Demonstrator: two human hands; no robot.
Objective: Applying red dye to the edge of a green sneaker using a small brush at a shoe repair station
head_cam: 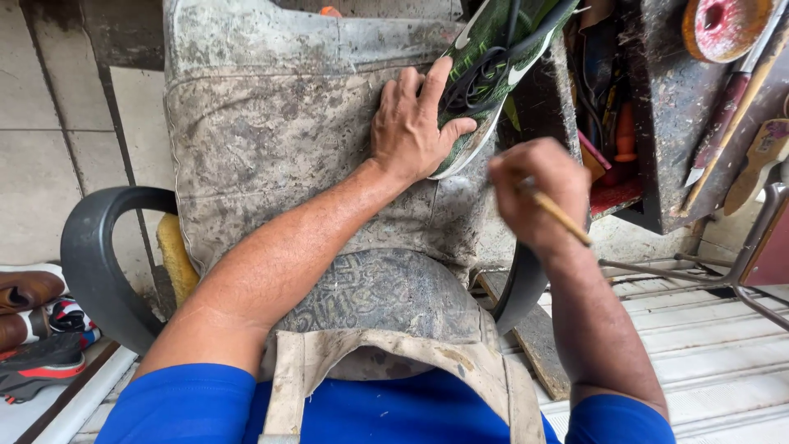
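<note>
My left hand (413,123) grips a green and black sports shoe (493,57) with black laces and white side marks, holding it against my stained grey apron (279,131) on my lap. Its pale sole edge faces my right hand (538,193). That hand is closed around a thin wooden-handled tool (561,217), probably a brush; its working tip near the sole is hidden behind my fingers.
A black chair armrest (94,263) curves at the left. Several shoes (37,329) lie on the floor at the lower left. A cluttered tool box (649,123) stands at the upper right with a red-and-orange disc (723,25). Metal bars (707,279) run at the right.
</note>
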